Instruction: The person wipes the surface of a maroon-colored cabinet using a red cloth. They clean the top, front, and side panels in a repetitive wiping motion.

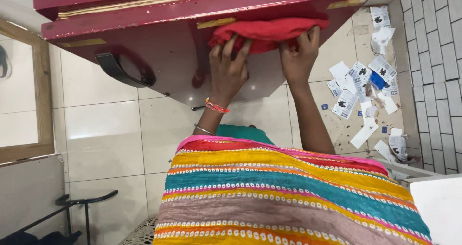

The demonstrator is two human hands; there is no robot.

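Observation:
A folded red cloth point(269, 32) lies on the edge of a maroon metal cabinet point(159, 43), tucked under its upper lip. My left hand point(228, 68) has its fingers spread and hooked over the cloth's left end. At the cloth's right end my right hand point(298, 57) grips it with the fingers curled on top. Both arms reach up from my body, which is wrapped in a multicoloured striped garment point(288, 197). Bangles circle my left wrist.
A black handle point(122, 71) sits on the cabinet's left side. Torn paper labels point(365, 81) are stuck on the tiled wall at right. A wooden-framed mirror point(29, 91) hangs at left. A black metal stand point(82, 204) is at lower left.

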